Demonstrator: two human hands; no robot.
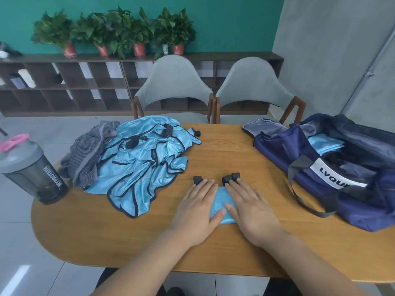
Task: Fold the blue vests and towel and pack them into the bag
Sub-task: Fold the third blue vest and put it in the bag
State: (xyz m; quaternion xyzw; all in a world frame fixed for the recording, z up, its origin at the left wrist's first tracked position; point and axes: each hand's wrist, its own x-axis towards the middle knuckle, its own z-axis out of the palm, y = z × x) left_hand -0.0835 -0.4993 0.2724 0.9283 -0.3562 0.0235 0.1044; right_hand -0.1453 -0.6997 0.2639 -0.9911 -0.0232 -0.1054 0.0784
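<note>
A folded light-blue vest (220, 205) lies on the wooden table in front of me, its black strap ends sticking out past my fingertips. My left hand (196, 207) and my right hand (251, 208) press flat on it side by side, fingers straight. A loose heap of blue vests (145, 163) with black trim lies to the left. Beside that heap sits a grey striped towel (89, 152), crumpled. The navy bag (333, 167) stands open at the right with folded blue cloth (324, 144) inside.
A grey shaker bottle (32, 169) with a pink loop stands at the table's left edge. Two grey chairs (213, 90) are pushed in at the far side. The bag's grey strap (303, 197) trails onto the table (128, 242) near my right hand.
</note>
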